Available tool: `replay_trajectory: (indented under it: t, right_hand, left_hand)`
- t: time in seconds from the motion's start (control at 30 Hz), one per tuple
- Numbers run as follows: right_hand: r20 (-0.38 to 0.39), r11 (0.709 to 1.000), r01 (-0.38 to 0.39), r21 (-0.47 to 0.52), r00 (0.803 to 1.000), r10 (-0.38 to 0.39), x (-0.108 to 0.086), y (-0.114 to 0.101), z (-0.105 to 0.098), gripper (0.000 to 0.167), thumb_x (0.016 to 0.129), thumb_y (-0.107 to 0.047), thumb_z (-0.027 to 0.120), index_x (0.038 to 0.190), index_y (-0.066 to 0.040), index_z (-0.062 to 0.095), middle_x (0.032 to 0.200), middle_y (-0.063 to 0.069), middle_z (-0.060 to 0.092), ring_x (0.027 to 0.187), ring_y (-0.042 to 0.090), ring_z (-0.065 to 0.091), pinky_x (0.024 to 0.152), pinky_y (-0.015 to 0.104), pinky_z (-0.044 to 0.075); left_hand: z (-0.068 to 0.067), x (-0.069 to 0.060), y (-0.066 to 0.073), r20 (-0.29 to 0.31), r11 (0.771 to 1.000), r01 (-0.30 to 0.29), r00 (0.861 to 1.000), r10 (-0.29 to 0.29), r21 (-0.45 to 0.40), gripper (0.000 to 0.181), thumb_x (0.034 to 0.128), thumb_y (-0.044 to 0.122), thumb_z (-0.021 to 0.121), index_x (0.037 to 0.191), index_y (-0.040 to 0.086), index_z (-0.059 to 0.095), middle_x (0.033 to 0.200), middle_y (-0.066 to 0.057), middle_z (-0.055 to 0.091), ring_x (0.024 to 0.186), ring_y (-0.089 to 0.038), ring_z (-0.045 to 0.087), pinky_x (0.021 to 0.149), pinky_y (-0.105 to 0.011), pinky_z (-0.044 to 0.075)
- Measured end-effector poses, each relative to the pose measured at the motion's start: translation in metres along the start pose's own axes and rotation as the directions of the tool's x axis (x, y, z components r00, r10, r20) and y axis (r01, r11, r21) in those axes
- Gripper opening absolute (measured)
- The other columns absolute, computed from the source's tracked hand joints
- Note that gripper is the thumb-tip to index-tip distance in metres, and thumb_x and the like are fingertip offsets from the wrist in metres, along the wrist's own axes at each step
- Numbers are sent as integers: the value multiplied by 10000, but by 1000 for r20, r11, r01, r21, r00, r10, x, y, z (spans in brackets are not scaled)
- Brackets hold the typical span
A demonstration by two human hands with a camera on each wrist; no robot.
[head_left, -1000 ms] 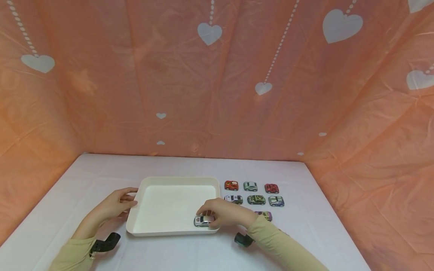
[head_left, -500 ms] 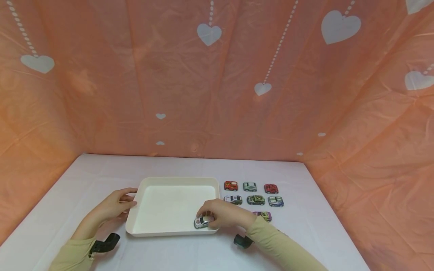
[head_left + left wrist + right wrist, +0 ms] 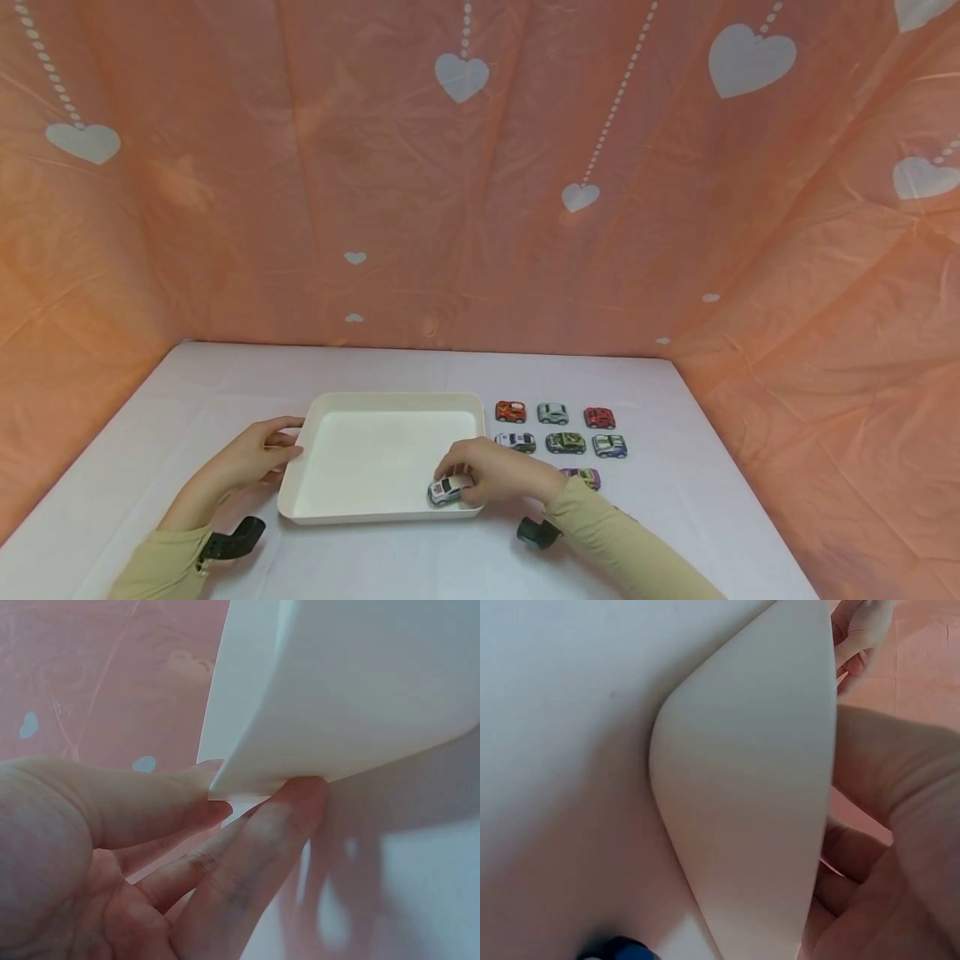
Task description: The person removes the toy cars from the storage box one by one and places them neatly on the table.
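Observation:
A shallow white tray (image 3: 375,454) lies on the table, its left rim pinched by my left hand (image 3: 251,454). In the left wrist view the thumb (image 3: 161,802) is at the tray's edge, with fingertips (image 3: 304,799) against the tray wall from below. My right hand (image 3: 498,472) reaches over the tray's right rim and grips a silver-white toy car (image 3: 445,490) in the near right corner. The car sits slightly angled, its rear partly covered by the fingers. The tray wall (image 3: 742,780) hides the car in the right wrist view.
Right of the tray several toy cars stand in rows, among them a red-orange one (image 3: 511,412), a pale green one (image 3: 552,413), a red one (image 3: 599,417) and a camouflage one (image 3: 566,443). My right forearm partly covers a purple-green car (image 3: 583,477). Orange curtains (image 3: 450,250) surround the table.
The silver-white car has turned slightly in my right hand, from level with the tray's near edge to a small angle. My left hand stays at the rim.

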State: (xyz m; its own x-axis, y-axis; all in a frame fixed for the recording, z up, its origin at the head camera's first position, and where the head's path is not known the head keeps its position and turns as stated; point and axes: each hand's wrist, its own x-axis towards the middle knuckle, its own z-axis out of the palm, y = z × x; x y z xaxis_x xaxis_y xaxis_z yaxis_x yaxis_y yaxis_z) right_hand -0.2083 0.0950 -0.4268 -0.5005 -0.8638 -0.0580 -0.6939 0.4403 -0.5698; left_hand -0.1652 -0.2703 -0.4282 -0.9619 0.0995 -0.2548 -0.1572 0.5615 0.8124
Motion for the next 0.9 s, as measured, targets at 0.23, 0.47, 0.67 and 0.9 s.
replay_trajectory:
  t: [0.23,0.47,0.67,0.9]
  right_hand:
    - [-31,1000,8,-10,999,-8,-4,-1,-8,430,723,41,716,1094,-177,700,991,-135,604,858,31,532,750,179,449]
    - [-78,999,19,-33,997,-21,-13,-2,-25,378,774,0,728,1114,-159,691,984,-131,598,820,55,534,712,217,472]
    - [-117,1000,19,-25,993,-22,-26,1,-38,386,777,0,714,1131,-149,678,1012,-121,595,810,73,525,699,231,474]
    - [-184,1000,7,-21,983,-11,-44,9,-48,342,787,-88,786,1102,-176,685,950,-135,600,789,102,532,691,255,468]
  left_hand:
    - [0,-1,1,2,1000,2,1000,-2,-11,532,947,82,581,1394,-92,350,1140,-293,560,839,-240,623,662,-373,527]
    - [0,-1,2,2,1000,6,1000,-6,-9,530,948,83,581,1394,-89,352,1140,-296,559,825,-235,619,654,-375,524]
    - [0,0,2,2,1000,12,1000,-12,-8,526,945,75,580,1389,-92,354,1125,-288,561,828,-236,617,661,-384,530]
    - [0,-1,1,3,1000,12,1000,-12,-3,530,945,92,587,1390,-85,360,1130,-280,568,812,-227,604,650,-363,517]
